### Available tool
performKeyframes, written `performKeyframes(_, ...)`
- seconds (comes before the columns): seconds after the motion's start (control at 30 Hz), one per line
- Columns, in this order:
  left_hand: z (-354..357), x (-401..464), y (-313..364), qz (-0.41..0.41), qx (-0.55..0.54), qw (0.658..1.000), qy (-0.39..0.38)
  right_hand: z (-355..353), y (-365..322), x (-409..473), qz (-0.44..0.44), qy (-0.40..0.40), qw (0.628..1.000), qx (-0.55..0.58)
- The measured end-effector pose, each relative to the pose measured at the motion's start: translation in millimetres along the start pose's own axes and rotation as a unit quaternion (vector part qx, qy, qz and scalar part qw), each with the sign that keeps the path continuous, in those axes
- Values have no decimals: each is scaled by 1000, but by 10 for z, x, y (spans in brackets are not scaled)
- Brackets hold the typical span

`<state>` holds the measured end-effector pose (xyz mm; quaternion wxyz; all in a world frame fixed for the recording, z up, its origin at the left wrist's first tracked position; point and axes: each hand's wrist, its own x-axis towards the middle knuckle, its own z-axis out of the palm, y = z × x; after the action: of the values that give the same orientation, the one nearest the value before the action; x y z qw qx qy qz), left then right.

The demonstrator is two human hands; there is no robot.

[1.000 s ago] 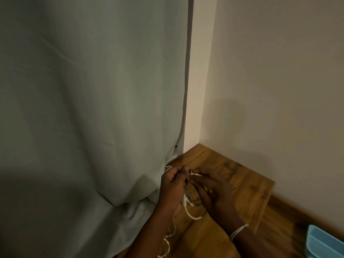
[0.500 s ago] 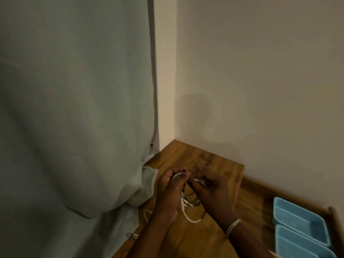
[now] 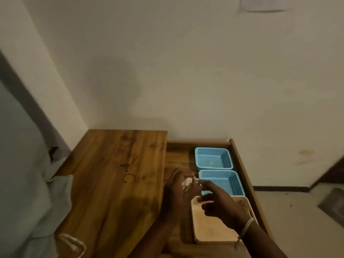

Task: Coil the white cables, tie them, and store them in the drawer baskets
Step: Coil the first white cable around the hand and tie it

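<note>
Head view looks down on an open wooden drawer (image 3: 242, 164) beside a wooden tabletop (image 3: 115, 174). Left hand (image 3: 178, 187) has its fingers curled round a small white cable bundle (image 3: 186, 183), held over the drawer just left of the near blue basket (image 3: 223, 180). Right hand (image 3: 219, 203) hovers over the beige basket (image 3: 214, 231), fingers loosely spread, index and thumb reaching toward the bundle; frame is blurred, so cannot tell whether it pinches a tie or strand. Far blue basket (image 3: 214, 159) sits behind, seemingly unfilled. Another white cable (image 3: 72, 243) lies loose at the tabletop's near left edge.

Judgement: bundle looks coiled, and the step is finishing the tie or dropping it in. To do it well: keep the left-hand grip firm so loops don't spring open, snug the tie at mid-coil, tuck the ends, then lower the bundle into a basket rather than toss. Risk: coil loosening if released early.
</note>
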<state>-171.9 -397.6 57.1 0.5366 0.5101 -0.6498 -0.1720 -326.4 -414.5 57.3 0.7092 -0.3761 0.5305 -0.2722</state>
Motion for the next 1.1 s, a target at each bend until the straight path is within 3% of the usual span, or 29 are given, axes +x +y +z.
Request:
performKeyframes(0.07, 370, 31, -143, 159, 115, 978, -67, -380, 18, 160, 81, -43, 991, 98)
performKeyframes(0.13, 815, 30, -344, 331, 214, 911, -125, -765, 80, 426, 96, -59, 979, 168)
performKeyframes(0.17, 1008, 28, -422, 370, 240, 883, -160, -936, 108, 550, 96, -60, 978, 174)
performKeyframes(0.43, 1982, -233, -950, 312, 270, 855, -316, -1873, 564, 1192, 107, -1, 993, 58)
performKeyframes(0.6, 2255, -678, -1243, 234, 232, 858, -394, -1975, 1059, 1401, 126, 26, 991, -48)
performKeyframes(0.67, 2261, -779, -1297, 188, 188, 870, -414, -2017, 1216, 1489, 86, 29, 987, -136)
performKeyframes(0.73, 2246, -828, -1351, 99, 129, 906, -391, -2022, 1319, 1548, 44, 21, 975, -215)
performKeyframes(0.8, 2255, -827, -1409, -70, 104, 937, -325, -2032, 1403, 1625, 15, 32, 967, -253)
performKeyframes(0.87, 2293, -844, -1546, -214, 104, 933, -270, -2070, 1513, 1709, 2, 72, 967, -246)
performKeyframes(0.93, 2355, -834, -1709, -307, 110, 906, -271, -2144, 1715, 1854, -23, 113, 970, -215)
performKeyframes(1.0, 2447, -825, -1847, -342, 124, 884, -295, -2205, 1915, 1983, -29, 131, 970, -202)
performKeyframes(1.1, 2550, -743, -1823, -380, 136, 873, -274, -2113, 1788, 1942, 5, 186, 979, -84)
